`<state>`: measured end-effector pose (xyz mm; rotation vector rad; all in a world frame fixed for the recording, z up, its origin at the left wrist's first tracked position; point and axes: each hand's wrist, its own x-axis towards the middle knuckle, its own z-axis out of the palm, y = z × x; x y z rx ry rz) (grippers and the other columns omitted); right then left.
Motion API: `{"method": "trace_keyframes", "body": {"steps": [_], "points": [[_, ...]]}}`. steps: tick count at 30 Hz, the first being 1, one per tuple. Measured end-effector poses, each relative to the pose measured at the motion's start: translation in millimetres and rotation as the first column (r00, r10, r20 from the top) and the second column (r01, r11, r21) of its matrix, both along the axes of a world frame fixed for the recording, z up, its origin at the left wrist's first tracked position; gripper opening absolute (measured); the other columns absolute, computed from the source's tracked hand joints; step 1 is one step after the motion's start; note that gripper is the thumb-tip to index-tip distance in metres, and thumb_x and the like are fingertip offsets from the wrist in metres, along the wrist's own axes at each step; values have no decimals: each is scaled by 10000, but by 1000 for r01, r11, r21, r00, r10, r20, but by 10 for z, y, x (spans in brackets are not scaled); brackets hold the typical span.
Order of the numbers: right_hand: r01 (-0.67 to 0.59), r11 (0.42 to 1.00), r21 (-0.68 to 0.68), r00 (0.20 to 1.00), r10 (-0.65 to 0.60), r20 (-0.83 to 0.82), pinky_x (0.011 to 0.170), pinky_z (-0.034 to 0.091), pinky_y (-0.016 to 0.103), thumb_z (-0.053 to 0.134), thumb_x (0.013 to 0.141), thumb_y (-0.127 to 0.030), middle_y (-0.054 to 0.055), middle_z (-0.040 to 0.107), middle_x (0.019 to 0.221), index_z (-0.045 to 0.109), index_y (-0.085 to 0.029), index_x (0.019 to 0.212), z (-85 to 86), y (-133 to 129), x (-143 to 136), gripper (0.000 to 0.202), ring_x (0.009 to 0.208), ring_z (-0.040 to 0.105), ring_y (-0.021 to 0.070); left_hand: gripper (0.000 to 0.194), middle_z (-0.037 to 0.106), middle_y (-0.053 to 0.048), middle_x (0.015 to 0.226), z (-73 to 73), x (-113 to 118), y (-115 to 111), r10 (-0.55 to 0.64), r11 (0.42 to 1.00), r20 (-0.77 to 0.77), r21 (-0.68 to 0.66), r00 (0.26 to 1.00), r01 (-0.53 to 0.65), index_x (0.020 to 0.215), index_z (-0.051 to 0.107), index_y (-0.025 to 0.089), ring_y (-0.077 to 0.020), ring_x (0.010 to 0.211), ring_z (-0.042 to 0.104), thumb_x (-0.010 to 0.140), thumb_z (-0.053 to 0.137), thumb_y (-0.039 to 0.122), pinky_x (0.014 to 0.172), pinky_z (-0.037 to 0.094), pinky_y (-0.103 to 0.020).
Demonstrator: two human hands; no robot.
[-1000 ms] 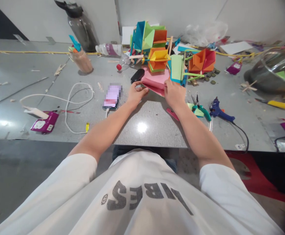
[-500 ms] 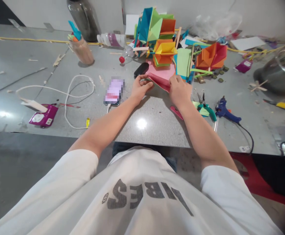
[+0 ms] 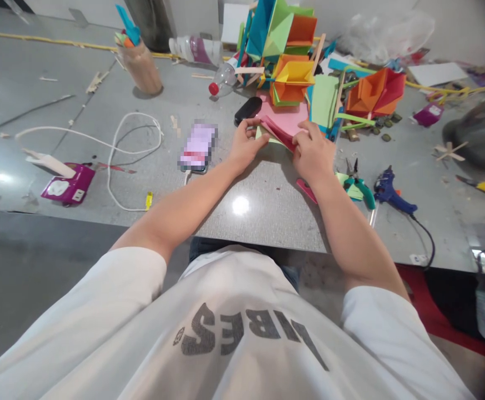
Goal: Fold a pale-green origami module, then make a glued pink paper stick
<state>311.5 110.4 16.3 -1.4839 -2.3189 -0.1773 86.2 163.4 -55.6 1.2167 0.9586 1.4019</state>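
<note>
Between my hands is a folded piece of dark pink paper (image 3: 279, 132), slanting down to the right. My left hand (image 3: 247, 142) pinches its left end between thumb and fingers. The fingers of my right hand (image 3: 314, 151) are closed on its right end. A light green paper edge (image 3: 263, 135) shows beneath it. Behind lies a sheet of lighter pink paper (image 3: 290, 115), partly covered by the folded paper forms (image 3: 293, 78) in orange, yellow, green and blue. A black oval object (image 3: 248, 111) rests just beyond my left fingers.
A phone (image 3: 199, 145) on a white cable lies to the left. Right of my forearm are green-handled pliers (image 3: 364, 191), a blue glue gun (image 3: 393, 193) and a pink-handled tool (image 3: 306, 190). A jar of sticks (image 3: 142, 69) and plastic bottles (image 3: 198, 51) stand or lie toward the back.
The dark pink paper has been pressed into a narrower fold, and light green paper now shows below it. My right fingers have shifted along its right end. The camera view has tilted slightly.
</note>
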Motion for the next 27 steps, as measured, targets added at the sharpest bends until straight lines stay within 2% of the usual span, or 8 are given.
{"method": "trace_keyframes", "body": {"steps": [4,7,10,12,15,18,22,27], "points": [[-153,988,22,987,152,61,1194,495,593,534,1146,-350,204,548,1792,738,-202,1373,-24,-75,-108,339,1528,606,413,455,727,-104,1342,45,51,-49,97,994,-233,63,968,-84,1439,554,259,-244,1280,743,1057,799,299,1083,632,-419],[-152,988,17,983,150,107,1222,449,670,565,1120,-373,213,511,1827,752,-200,1405,-60,-94,-213,382,1594,528,466,472,711,-121,1436,179,58,-177,182,983,-419,96,889,-156,1532,502,261,-214,1285,705,1108,704,210,1102,590,-406],[-99,995,10,987,97,131,1245,421,670,478,1129,-267,191,535,1819,782,-204,1365,-97,-75,-278,390,1605,511,439,597,624,-163,1602,358,13,-324,347,938,-589,221,730,-268,1616,483,231,-227,1385,615,1082,744,177,1183,518,-439],[-73,997,18,986,70,151,1269,398,660,435,1139,-228,178,551,1808,794,-207,1341,-117,-63,-298,413,1621,489,417,539,601,-164,1643,471,-40,-387,449,893,-694,345,562,-288,1556,616,259,-305,1471,570,1045,757,161,1237,463,-522],[-76,997,32,979,69,191,1289,353,659,453,1142,-209,168,547,1804,801,-215,1316,-140,-83,-319,389,1640,446,403,229,738,-132,1478,604,-124,-390,415,894,-810,449,415,-17,1235,812,245,-358,1451,603,1078,665,167,1253,416,-587],[-119,992,31,969,110,219,1243,339,656,487,1123,-165,167,606,1734,820,-214,1241,-135,-167,-339,356,1569,485,402,266,836,-119,1242,693,-198,-331,350,884,-882,422,314,200,1132,853,221,-345,1357,672,1099,596,157,1245,413,-586],[-182,983,14,931,168,323,1071,372,569,482,1119,-147,199,772,1417,833,-168,1042,-30,-375,-374,360,1285,609,381,294,867,-111,1208,753,-272,-287,269,907,-939,322,212,273,1118,873,226,-323,1254,734,1037,618,106,1202,437,-563],[-321,931,-174,816,365,447,816,309,442,544,1057,-85,172,802,1020,828,-121,1045,193,-733,-479,286,903,630,287,307,870,-118,1208,734,-295,-283,226,916,-944,290,239,278,1078,884,230,-342,1202,747,996,614,110,1159,477,-557]]}}
